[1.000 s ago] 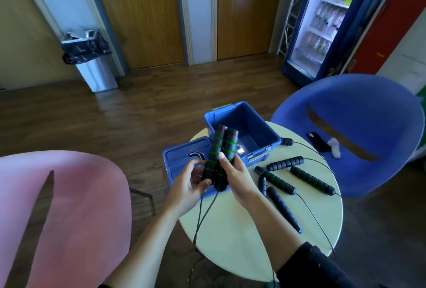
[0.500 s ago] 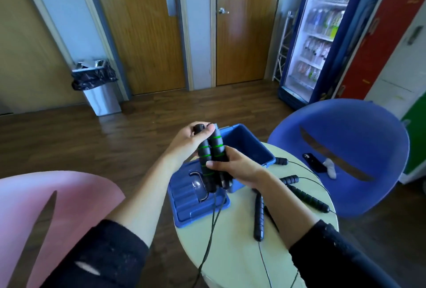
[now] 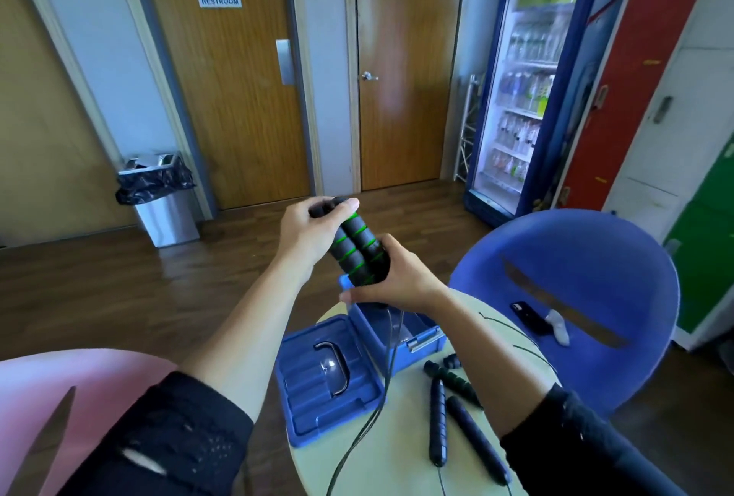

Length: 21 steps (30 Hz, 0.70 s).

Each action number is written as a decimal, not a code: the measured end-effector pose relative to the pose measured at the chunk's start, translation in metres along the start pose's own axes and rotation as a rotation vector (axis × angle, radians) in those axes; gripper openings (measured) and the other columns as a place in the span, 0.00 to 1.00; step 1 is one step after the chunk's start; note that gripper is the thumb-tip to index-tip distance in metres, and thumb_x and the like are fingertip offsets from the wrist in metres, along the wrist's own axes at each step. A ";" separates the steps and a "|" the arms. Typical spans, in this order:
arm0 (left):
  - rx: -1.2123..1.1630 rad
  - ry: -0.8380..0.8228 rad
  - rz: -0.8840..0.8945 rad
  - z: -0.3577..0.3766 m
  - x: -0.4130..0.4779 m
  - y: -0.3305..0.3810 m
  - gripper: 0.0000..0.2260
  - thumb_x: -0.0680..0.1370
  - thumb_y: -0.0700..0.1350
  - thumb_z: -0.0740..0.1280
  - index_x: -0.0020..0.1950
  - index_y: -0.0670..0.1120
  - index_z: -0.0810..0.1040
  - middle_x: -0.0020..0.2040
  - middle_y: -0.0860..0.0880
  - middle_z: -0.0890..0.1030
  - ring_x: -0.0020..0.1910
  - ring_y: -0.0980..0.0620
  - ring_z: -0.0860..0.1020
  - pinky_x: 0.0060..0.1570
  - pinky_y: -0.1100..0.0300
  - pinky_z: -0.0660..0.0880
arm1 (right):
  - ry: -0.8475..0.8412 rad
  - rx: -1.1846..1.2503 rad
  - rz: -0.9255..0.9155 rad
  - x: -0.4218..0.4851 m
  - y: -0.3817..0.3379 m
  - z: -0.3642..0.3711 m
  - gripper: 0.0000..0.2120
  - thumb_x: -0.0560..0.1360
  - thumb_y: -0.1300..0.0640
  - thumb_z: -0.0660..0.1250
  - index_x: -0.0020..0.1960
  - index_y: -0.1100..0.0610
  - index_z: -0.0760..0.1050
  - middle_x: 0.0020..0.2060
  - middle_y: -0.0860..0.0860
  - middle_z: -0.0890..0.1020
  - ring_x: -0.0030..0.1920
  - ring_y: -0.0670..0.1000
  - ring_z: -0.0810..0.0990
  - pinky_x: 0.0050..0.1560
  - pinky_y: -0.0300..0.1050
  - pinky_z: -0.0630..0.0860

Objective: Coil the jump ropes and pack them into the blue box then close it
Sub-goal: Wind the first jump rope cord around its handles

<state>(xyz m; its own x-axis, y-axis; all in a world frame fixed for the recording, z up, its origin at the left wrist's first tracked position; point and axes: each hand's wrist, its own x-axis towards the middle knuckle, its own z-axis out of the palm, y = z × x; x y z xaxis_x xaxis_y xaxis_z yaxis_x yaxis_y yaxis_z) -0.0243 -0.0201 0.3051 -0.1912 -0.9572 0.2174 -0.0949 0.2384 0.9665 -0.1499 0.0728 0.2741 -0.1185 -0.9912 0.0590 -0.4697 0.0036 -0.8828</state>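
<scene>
**Handles gripped, cord still loose**

Head view: I have both hands, left hand (image 3: 306,233) and right hand (image 3: 393,281), clamped around the green-striped handles (image 3: 355,251) above the open blue box (image 3: 401,332). Their cord (image 3: 369,412) hangs across the bench (image 3: 397,452); I judge it could snag the lid (image 3: 325,376) during coiling

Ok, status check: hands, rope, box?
Both hands, left and right, gripping green-ringed handles, cord hanging uncoiled. Blue box open, lid beside it. Other ropes loose on table.
</scene>
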 end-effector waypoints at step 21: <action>0.883 -0.689 0.334 -0.030 -0.012 0.014 0.33 0.50 0.74 0.73 0.46 0.57 0.75 0.43 0.55 0.81 0.43 0.54 0.78 0.45 0.47 0.77 | -0.801 -0.197 0.415 0.046 -0.072 -0.062 0.11 0.70 0.52 0.68 0.48 0.58 0.75 0.36 0.52 0.80 0.30 0.45 0.71 0.24 0.31 0.69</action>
<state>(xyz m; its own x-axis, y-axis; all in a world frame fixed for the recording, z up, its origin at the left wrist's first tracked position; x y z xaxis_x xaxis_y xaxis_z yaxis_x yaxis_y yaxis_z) 0.0062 -0.0102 0.3202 -0.7988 -0.5985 0.0609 -0.5341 0.7521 0.3861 -0.1757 0.0354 0.3688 0.2958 -0.7007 -0.6492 -0.6739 0.3286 -0.6617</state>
